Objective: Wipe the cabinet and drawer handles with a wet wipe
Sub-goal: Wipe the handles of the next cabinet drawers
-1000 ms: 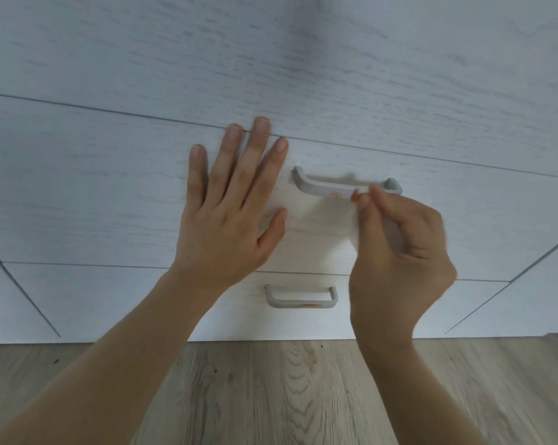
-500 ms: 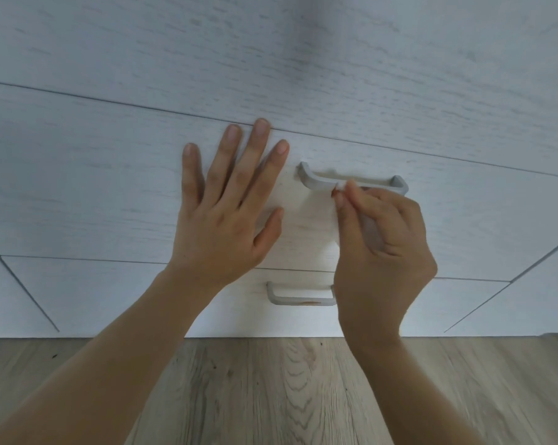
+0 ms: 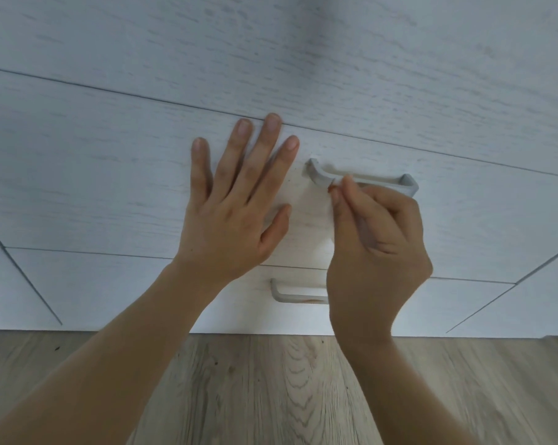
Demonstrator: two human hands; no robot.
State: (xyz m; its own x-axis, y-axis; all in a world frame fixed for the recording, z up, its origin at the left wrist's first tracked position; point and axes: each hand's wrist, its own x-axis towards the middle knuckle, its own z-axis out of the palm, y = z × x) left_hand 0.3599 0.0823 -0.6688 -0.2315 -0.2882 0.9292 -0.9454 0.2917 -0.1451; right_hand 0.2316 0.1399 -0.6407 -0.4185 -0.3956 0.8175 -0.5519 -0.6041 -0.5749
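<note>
Now wipe point(image 3: 322, 213) on handle point(image 3: 406, 183); right hand point(image 3: 377, 248) — pinching it.

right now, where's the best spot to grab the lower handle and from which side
Grip the lower handle by its bar, on the left part that shows; the right hand, pinching the wipe, hides its right end. Come from the front and hook behind the bar: it stands off the drawer, leaving a gap.
</note>
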